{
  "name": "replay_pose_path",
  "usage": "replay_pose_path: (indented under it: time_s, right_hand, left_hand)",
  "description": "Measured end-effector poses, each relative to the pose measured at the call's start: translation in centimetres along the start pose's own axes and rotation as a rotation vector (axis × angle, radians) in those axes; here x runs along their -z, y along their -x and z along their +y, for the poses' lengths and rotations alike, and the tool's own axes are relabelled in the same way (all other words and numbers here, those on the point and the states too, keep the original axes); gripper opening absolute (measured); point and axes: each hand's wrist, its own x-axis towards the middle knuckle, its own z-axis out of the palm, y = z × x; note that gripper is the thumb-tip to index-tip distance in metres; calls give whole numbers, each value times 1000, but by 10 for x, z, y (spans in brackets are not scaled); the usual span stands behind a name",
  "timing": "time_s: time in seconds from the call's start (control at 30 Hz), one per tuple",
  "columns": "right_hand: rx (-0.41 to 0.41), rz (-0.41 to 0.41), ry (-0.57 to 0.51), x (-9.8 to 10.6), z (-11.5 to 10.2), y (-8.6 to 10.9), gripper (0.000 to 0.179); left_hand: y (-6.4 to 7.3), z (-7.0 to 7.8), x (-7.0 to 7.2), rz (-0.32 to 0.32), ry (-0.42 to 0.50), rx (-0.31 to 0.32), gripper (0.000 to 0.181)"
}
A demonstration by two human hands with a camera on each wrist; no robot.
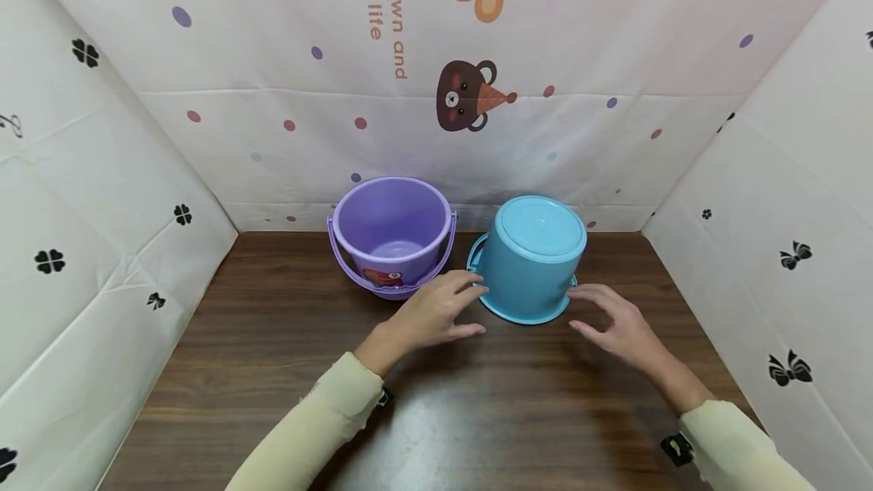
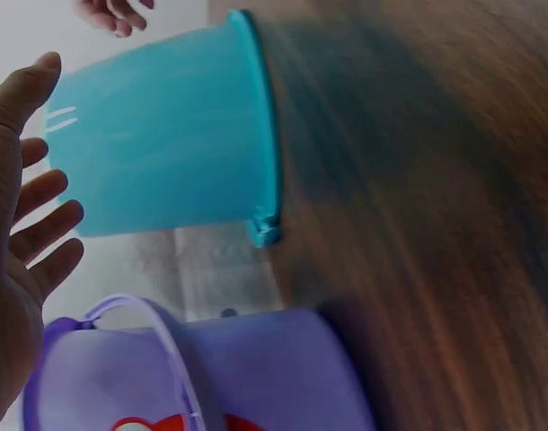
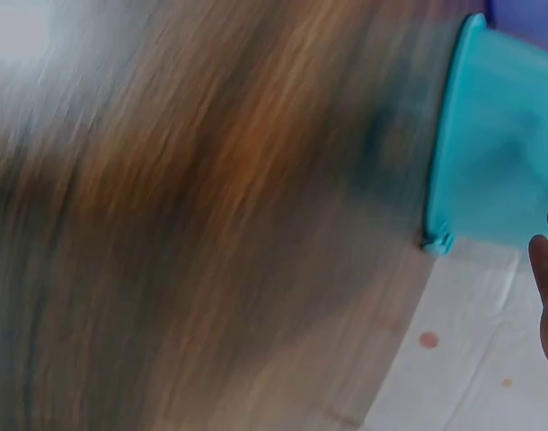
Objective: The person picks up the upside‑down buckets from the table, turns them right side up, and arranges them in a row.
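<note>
A blue bucket stands upside down on the table, its base facing up and its rim on the wood. My left hand is at its left side with the fingers spread and nothing in them. On the other side, my right hand has its fingertips close by the bucket's lower right edge, holding nothing. To the left, a purple bucket sits upright with its handle hanging down in front. In the left wrist view, the blue bucket's wall lies beyond my relaxed fingers.
The brown wooden table ends at a white printed cloth wall behind the buckets. More white cloth hangs at the left side and the right side. The purple bucket's handle sticks out toward my left forearm.
</note>
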Motion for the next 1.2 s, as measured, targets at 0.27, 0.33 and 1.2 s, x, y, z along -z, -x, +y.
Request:
replay_pose_path:
  time_s: [0.27,0.33,1.2]
  right_hand:
    - [-13,-82,149,-2,25,1,49]
    - [-11,-108,169,-3,31,0,46]
    - [156,-227,334,-18,84,-18,35]
  left_hand:
    - [3,-11,-25,-80,-2,-15,48]
    - [4,-16,-31,-89,13,-4,47]
    - [-4,-45,-74,-349,-14,180,25]
